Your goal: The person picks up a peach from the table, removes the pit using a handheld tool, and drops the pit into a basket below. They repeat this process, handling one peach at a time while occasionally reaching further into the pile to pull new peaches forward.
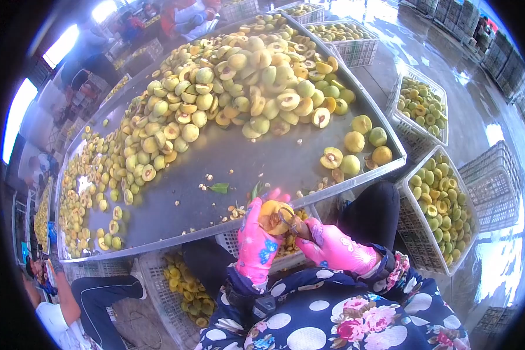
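Observation:
My left hand (254,248), in a pink printed glove, holds a yellow peach half (274,217) with its brown, pitted-looking centre turned up. In a matching glove, my right hand (339,248) grips a small tool (299,226); its thin curved metal end meets the peach, and the handle is mostly covered by my fingers. Both hands are together just in front of the near edge of a metal table (216,166). A big heap of halved peaches (233,87) lies across the table. Several more peaches (354,142) sit at its right corner.
Crates of peaches (440,204) stand on the wet floor to the right, beside an upturned-looking grey crate (491,184). Below the table edge is a crate of yellow peach pieces (186,289). A co-worker's leg (102,303) shows at lower left. Leaf and pit scraps (219,187) dot the table.

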`<act>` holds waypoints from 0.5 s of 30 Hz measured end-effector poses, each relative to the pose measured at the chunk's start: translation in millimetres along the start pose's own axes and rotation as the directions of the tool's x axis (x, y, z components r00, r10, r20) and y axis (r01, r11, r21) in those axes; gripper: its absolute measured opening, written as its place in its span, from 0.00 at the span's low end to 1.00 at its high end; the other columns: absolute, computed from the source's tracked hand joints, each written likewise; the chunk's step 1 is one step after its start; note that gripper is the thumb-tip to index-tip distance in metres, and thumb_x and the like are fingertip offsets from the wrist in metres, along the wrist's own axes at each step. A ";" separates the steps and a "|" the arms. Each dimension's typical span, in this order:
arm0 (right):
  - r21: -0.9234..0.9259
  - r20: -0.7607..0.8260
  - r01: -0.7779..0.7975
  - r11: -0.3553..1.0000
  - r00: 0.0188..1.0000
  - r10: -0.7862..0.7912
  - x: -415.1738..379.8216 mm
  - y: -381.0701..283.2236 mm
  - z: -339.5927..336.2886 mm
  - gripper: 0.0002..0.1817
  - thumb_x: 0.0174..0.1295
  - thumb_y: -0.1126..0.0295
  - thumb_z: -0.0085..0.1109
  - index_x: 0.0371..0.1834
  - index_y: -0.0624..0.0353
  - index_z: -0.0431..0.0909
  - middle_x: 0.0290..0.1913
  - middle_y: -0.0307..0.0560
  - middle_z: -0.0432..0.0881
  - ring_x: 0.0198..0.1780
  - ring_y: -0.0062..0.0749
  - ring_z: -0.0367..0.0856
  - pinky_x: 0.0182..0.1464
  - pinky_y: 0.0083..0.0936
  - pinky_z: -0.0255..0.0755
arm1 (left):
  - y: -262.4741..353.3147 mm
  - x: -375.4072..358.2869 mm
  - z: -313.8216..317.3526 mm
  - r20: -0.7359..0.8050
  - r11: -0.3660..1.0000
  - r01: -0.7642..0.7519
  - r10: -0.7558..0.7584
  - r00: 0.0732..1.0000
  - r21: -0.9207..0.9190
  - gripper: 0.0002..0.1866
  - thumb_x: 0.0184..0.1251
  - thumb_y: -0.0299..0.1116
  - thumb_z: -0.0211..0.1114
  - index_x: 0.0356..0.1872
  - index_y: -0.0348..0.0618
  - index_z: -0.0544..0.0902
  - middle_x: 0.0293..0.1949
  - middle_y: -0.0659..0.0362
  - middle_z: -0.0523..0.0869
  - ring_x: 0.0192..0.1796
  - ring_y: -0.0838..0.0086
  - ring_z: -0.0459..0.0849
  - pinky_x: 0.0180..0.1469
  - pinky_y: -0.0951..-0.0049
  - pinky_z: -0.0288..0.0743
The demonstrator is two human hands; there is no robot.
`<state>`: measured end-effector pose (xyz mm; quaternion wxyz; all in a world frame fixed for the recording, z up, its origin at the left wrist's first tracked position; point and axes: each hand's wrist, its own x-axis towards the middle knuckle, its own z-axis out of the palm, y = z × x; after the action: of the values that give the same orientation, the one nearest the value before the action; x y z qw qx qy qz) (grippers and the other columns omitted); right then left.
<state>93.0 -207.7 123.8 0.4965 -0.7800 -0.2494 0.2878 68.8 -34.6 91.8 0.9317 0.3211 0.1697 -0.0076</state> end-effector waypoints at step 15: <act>-0.177 0.029 0.128 0.976 0.992 -0.125 14.0 44.4 28.3 0.11 0.62 0.69 0.53 0.37 0.63 0.63 0.21 0.52 0.72 0.22 0.47 0.76 0.23 0.35 0.66 | -29.9 3.5 -4.9 -0.235 0.953 -0.200 0.252 0.939 0.226 0.11 0.66 0.34 0.60 0.44 0.39 0.79 0.40 0.53 0.83 0.39 0.72 0.82 0.37 0.73 0.79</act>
<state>87.8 -197.4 70.6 0.4397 -0.8013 -0.3277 0.2392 67.0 -55.0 69.3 0.8592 0.4280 0.2509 0.1254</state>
